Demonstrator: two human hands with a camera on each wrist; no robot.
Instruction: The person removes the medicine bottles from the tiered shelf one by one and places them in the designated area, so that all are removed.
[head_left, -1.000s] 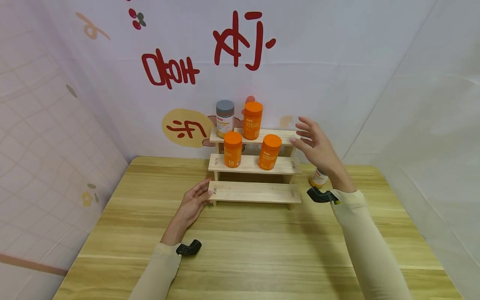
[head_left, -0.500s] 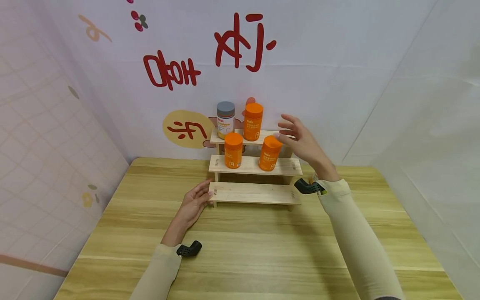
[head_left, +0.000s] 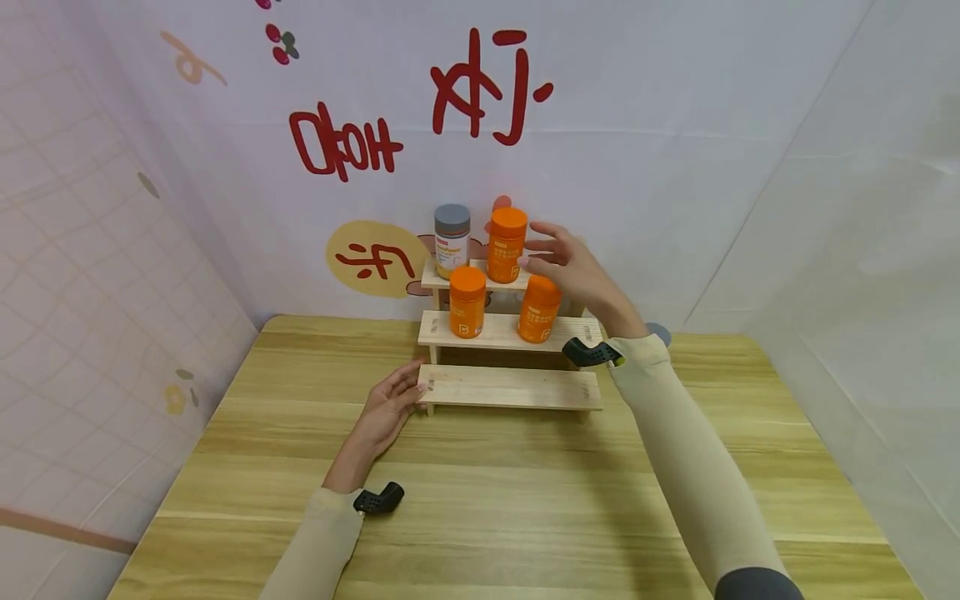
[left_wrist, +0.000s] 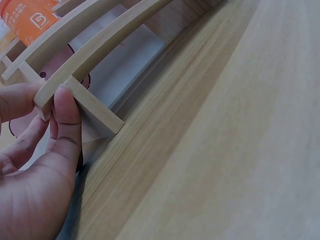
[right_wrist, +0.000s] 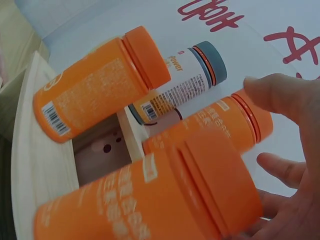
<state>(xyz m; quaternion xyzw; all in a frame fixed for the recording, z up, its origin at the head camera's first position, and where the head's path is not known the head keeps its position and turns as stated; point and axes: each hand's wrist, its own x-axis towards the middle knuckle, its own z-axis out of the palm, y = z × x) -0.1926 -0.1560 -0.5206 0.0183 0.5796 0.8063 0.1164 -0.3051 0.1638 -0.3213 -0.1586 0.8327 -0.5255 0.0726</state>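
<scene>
One wide wooden table [head_left: 480, 500] beneath everything. Standing at its far edge, against the printed backdrop, a three-tier wooden shelf [head_left: 510, 387]. At the lowest step's left end, the left hand [head_left: 386, 408], pinching the board's corner between thumb and fingers, apparently to steady it. Above the middle step, the right hand [head_left: 573, 271], released and spread, gripping nothing, hovering just over the right-hand orange bottle [head_left: 538, 310], with fingertips near the top-step orange bottle [head_left: 506, 244]; no contact visible with either. Upright beside those, a left-hand orange bottle [head_left: 467, 302] on the middle step and a grey-capped bottle [head_left: 452, 242] on the top one. Probably mid-reach, ahead of any grasp. Calls next for lowering and curling round one bottle without nudging its close neighbours; hard to tell which bottle.
</scene>
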